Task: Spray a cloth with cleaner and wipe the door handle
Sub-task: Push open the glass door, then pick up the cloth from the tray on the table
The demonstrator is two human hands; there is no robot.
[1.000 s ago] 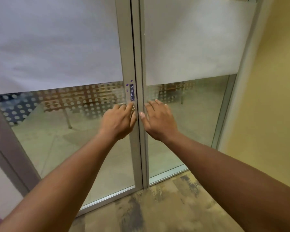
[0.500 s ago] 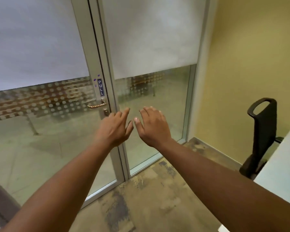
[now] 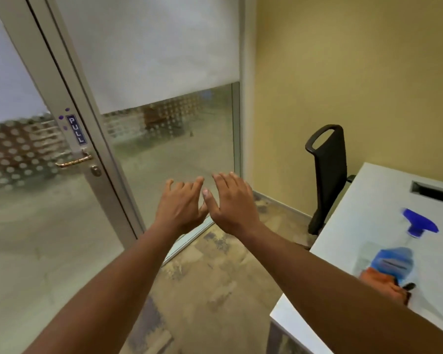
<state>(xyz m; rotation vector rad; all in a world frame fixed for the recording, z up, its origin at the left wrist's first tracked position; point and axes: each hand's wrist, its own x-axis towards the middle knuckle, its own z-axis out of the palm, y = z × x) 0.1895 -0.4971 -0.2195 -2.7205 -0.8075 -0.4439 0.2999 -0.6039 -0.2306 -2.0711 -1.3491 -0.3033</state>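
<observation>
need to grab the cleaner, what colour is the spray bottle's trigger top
Bright blue, on the spray bottle lying on the white table; head view.

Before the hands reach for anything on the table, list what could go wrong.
1. The spray bottle stands near the table edge; the right forearm passes close in front of it and might tip it off.
2. The orange cloth is partly hidden behind that forearm, so a blind grab may miss.
3. Both the left hand and right hand are empty; the door handle is unwiped.
</observation>
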